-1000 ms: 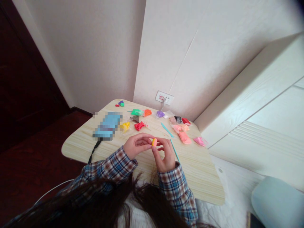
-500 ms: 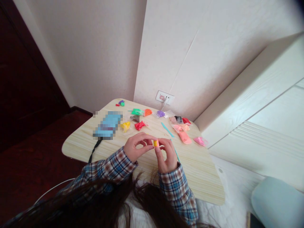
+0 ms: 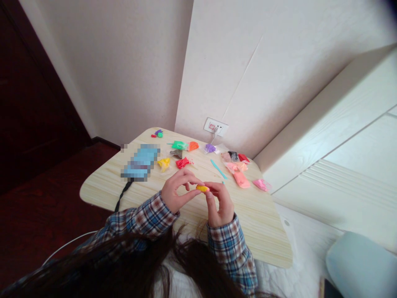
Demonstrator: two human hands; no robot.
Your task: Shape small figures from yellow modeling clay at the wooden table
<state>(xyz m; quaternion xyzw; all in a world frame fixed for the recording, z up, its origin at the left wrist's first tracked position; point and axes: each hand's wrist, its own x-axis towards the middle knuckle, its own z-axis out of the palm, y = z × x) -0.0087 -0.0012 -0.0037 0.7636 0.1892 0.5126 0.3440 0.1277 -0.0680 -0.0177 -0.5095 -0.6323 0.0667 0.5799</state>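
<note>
One modelling-clay piece [image 3: 202,188], yellow with a pink end: the left hand [image 3: 172,193] is pinching it at one side and the right hand [image 3: 222,204] at the other, both between thumb and fingers, and it is sitting raised over the tabletop [image 3: 254,231]. Handling note: the piece is looking small and soft, so light, even fingertip pressure is probably serving best, a hard squeeze risking dents. Beyond the hands, a turquoise modelling tool [image 3: 218,169] and a bag of yellow clay [image 3: 163,164] are lying.
</note>
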